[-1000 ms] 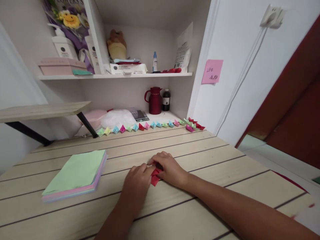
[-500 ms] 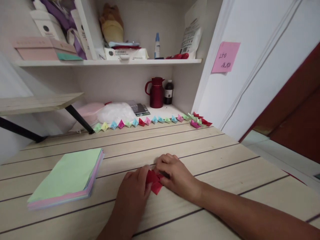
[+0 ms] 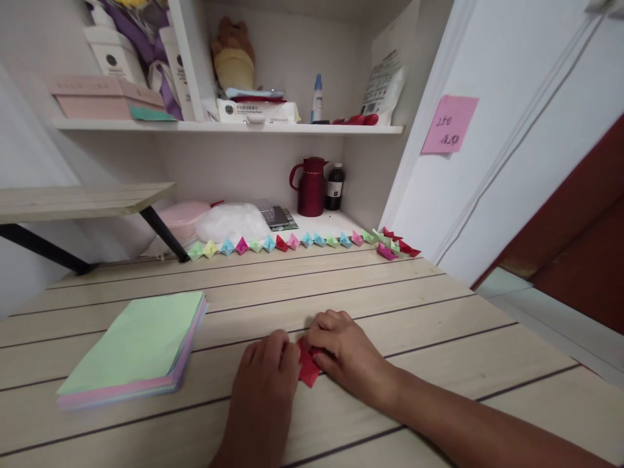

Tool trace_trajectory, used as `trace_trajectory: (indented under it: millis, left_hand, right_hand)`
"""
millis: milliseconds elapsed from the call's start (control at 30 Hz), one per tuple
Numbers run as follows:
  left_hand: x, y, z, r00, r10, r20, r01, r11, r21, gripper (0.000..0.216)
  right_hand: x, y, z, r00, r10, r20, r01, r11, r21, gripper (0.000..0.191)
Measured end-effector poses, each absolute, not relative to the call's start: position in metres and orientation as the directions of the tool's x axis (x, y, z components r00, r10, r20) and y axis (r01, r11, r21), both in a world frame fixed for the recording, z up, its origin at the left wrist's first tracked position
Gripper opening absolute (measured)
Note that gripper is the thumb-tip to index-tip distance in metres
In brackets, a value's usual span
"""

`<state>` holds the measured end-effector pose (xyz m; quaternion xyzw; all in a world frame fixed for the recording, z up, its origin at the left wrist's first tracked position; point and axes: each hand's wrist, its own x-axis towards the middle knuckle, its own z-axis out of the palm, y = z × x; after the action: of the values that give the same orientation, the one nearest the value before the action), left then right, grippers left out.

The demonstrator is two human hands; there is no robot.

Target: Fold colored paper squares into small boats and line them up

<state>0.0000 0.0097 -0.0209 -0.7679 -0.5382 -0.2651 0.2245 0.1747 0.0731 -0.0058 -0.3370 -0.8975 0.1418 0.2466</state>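
A small folded piece of red paper (image 3: 309, 369) lies on the wooden table between my two hands, partly covered by fingers. My left hand (image 3: 267, 377) grips its left edge with bent fingers. From the right, my right hand (image 3: 344, 351) pinches the paper, thumb and curled fingers on its upper right side. The fingertips hide much of the folds. To the left lies a stack of coloured paper squares (image 3: 139, 338), light green on top with pink and blue edges below.
A row of small folded paper boats (image 3: 242, 245) runs along the table's back edge, with several more clustered (image 3: 390, 247) at its right end. Behind stand a dark red jug (image 3: 312, 188) and a dark bottle (image 3: 334, 187). A raised wooden shelf (image 3: 88, 200) juts in at left.
The red paper now lies flatter, with less of it showing between my hands. My left fingers have closed further over its left side. The whole view has shifted slightly.
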Motion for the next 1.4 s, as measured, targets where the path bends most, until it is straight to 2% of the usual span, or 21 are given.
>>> trace_trajectory:
  millis: [133,233,333,400,467,533,667,767,967,1100,1267,1400]
  left_hand:
    - [0.000,0.011,-0.017,0.301,0.816,0.493,0.941,-0.338,-0.013,0.011]
    - [0.001,0.012,-0.014,0.287,0.862,0.417,0.943,-0.331,0.035,0.012]
    - [0.002,0.014,-0.012,0.269,0.903,0.334,0.944,-0.317,0.097,0.015]
    - [0.003,0.015,-0.012,0.232,0.926,0.296,0.946,-0.286,0.154,0.017]
    - [0.002,0.016,-0.013,0.188,0.935,0.302,0.944,-0.257,0.207,0.022]
    - [0.001,0.016,-0.015,0.149,0.927,0.345,0.938,-0.243,0.248,0.031]
    - [-0.003,0.018,-0.022,0.092,0.909,0.406,0.925,-0.229,0.303,0.040]
    - [-0.008,0.020,-0.026,0.078,0.920,0.385,0.916,-0.218,0.337,0.041]
    - [-0.007,0.021,-0.022,0.115,0.934,0.337,0.916,-0.231,0.328,0.041]
    - [-0.005,0.019,-0.019,0.133,0.933,0.334,0.904,-0.252,0.346,0.041]
    - [-0.007,0.021,-0.022,0.126,0.936,0.330,0.895,-0.250,0.369,0.045]
    - [-0.007,0.020,-0.021,0.065,0.906,0.418,0.892,-0.240,0.383,0.052]
  right_hand:
    - [0.177,0.078,-0.007,-0.676,0.640,0.366,0.484,0.760,-0.434,0.018]
    - [0.178,0.081,-0.007,-0.685,0.633,0.362,0.446,0.756,-0.478,0.029]
    - [0.177,0.081,-0.007,-0.614,0.698,0.368,0.482,0.701,-0.526,0.046]
    - [0.177,0.080,-0.007,-0.519,0.771,0.368,0.556,0.632,-0.540,0.043]
    - [0.177,0.079,-0.007,-0.481,0.805,0.346,0.607,0.591,-0.531,0.030]
    - [0.177,0.078,-0.007,-0.518,0.794,0.318,0.607,0.604,-0.517,0.022]
    - [0.178,0.078,-0.007,-0.594,0.730,0.338,0.546,0.674,-0.498,0.015]
    - [0.180,0.076,-0.007,-0.635,0.682,0.364,0.508,0.723,-0.468,0.009]
    - [0.185,0.074,-0.004,-0.638,0.671,0.377,0.497,0.733,-0.465,0.014]
    - [0.186,0.075,-0.003,-0.716,0.569,0.404,0.428,0.815,-0.390,0.027]
    - [0.185,0.074,-0.004,-0.739,0.512,0.438,0.411,0.857,-0.309,0.022]
    - [0.185,0.073,-0.005,-0.756,0.488,0.436,0.417,0.873,-0.254,0.020]
